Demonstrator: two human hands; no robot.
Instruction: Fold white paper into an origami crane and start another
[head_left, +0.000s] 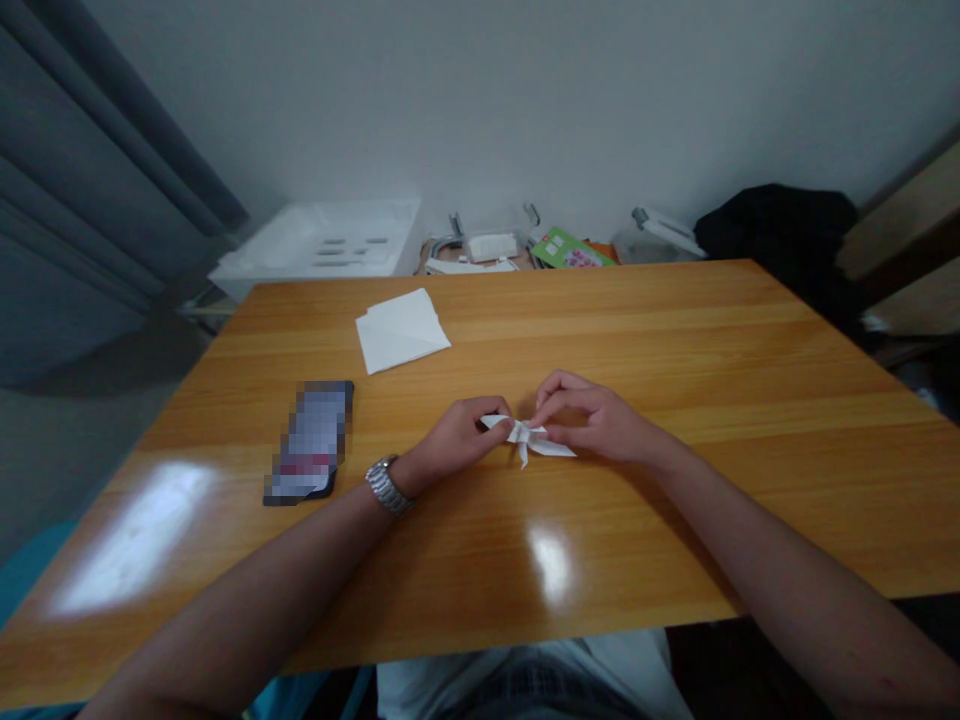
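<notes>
Right now my left hand [457, 440] and right hand [592, 420] are pinching a small folded paper figure [525, 435] between them over the wooden table [600, 560]. There's the watch [386, 485] on my left wrist, a phone [311, 440] off left, a folded white sheet [401, 330] beyond, and past the far edge, a green booklet [570, 248] and dark cloth [780, 235].

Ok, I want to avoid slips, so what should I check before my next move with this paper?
Left hand and right hand both grip the folded white paper figure: ok.
Phone lies apart from the paper: ok.
Stack of white paper lies apart from the hands: ok.
Wristwatch sits clear of the figure: ok.
Figure's centre creases: cannot tell, fingers cover them.
</notes>
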